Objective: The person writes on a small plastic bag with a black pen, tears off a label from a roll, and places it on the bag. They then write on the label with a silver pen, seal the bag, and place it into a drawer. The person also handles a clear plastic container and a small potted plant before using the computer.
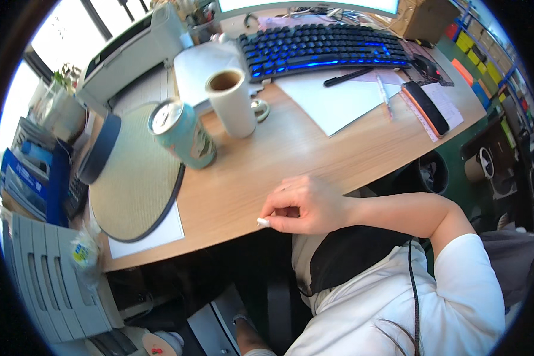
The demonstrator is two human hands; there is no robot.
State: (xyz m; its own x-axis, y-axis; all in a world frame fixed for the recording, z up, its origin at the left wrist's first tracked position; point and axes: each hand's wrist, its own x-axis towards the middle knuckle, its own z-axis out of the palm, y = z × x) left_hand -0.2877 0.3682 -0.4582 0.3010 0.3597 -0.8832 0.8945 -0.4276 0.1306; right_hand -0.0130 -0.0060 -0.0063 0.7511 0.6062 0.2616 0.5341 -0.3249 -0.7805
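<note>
My right hand [305, 206] is at the desk's front edge, its forearm reaching in from the right. Thumb and forefinger pinch a small white object [263, 222], too small for me to name. Ahead of the hand on the wooden desk [267, 163] stand a white mug [234, 113] with dark liquid and a light blue drink can [186, 135]. The can stands just left of the mug, by a round straw-coloured fan or hat-like disc [133, 178] with a dark rim. Out of sight is my left hand.
A lit black keyboard [323, 50], a black pen [347, 77], white paper [332, 107], a phone [424, 110] and a mouse [426, 67] lie farther back. On the left stand a printer [136, 53] and a grey drawer unit [53, 273]. A dark bin [431, 173] stands below, right.
</note>
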